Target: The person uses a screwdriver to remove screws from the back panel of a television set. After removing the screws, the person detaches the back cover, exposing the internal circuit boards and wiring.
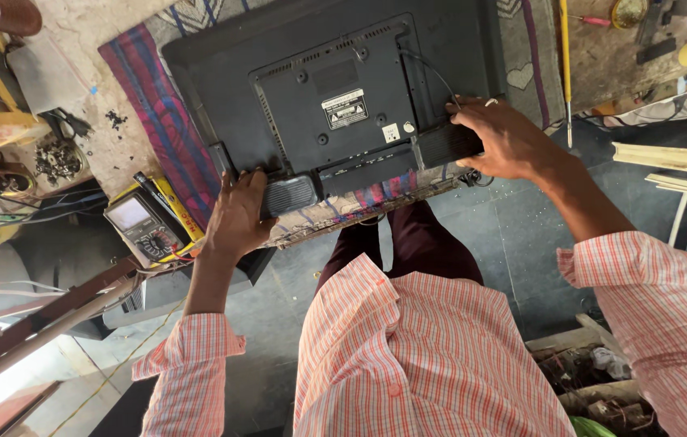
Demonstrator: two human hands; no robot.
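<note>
The flat screen set [335, 89] lies face down, so its screen is hidden, and its far edge at twelve o'clock runs off the picture's top. The left hand [238, 214] covers the near end of one speaker grille [288, 194]; the right hand [505, 137] hides part of the other grille [444, 146]. The label [345, 108] on the back cover is too small to make out. At nine o'clock the yellow meter [145, 222] sits partly behind the left wrist.
</note>
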